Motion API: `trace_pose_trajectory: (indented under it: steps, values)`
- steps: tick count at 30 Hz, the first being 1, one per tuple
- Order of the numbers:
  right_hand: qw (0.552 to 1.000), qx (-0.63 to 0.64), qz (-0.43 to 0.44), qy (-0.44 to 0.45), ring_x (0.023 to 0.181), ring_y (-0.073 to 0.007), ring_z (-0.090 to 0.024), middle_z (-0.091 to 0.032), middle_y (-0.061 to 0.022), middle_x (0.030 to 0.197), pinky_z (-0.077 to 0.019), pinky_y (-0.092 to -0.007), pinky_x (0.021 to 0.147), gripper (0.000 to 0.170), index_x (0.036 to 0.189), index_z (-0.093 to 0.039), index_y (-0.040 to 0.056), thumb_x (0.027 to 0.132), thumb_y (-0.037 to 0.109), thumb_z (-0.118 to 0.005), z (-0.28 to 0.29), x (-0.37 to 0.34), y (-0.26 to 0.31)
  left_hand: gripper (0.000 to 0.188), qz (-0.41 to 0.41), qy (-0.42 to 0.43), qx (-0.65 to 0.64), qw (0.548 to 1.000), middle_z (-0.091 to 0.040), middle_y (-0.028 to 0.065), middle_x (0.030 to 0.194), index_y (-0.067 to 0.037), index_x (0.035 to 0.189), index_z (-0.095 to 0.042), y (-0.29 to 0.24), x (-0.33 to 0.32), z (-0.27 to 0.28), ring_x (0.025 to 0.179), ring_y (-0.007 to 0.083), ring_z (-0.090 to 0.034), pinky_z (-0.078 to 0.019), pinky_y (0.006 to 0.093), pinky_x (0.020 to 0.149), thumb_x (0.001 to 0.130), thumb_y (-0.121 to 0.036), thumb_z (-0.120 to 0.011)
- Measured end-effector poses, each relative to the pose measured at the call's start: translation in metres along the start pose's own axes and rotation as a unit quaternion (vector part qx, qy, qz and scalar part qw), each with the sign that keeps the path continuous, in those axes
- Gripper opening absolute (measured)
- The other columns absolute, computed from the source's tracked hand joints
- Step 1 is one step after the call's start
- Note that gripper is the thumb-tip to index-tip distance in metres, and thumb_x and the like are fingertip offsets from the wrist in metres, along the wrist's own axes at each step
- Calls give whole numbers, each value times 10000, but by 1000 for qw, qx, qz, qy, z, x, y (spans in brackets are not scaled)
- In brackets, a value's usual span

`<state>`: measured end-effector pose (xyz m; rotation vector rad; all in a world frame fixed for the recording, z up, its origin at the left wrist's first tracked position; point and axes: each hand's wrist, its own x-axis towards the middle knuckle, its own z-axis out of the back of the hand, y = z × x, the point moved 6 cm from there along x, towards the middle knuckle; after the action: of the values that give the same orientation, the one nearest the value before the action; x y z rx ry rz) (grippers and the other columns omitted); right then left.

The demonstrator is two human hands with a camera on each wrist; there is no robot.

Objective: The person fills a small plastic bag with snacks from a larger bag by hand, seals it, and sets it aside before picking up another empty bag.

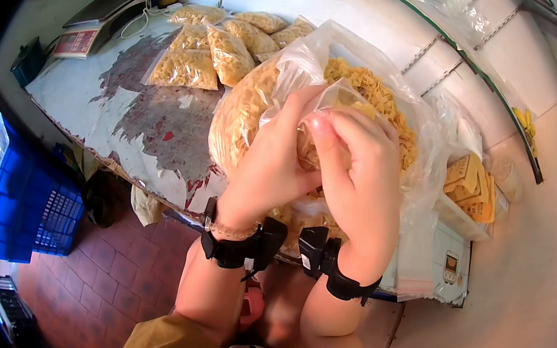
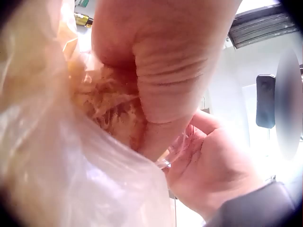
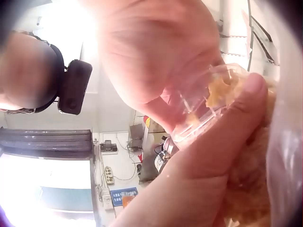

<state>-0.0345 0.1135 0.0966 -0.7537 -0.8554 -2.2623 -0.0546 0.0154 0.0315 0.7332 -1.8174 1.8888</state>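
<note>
Two hands (image 1: pixel 367 160) pinch what seems one clear bag (image 1: pixel 344 99).

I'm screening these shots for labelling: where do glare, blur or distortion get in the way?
Head view: fisheye curves the tabletop edge, with black corners; left wrist view: the near plastic bag looks hazy, and brightness washes out the right hand's edge; right wrist view: upper left blown out, the person's head blurred.

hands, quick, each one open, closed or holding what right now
Left hand: closed, gripping the small clear bag.
Right hand: closed, pinching the plastic of the same small clear bag.
</note>
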Motion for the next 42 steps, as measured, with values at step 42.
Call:
trace_pose_trajectory:
  steps: [42]
  values:
    - [995,-23,-81,53,663,-283,-571,-582,-111,639,-358,-379,790,423,743,-592,43,980,380,-496,20,-14,6,414,-49,30,-26,998,-662,180,983,-25,1193,-575,-11,1,-12,834,304,-678,-531,355,722,795,-15,-689]
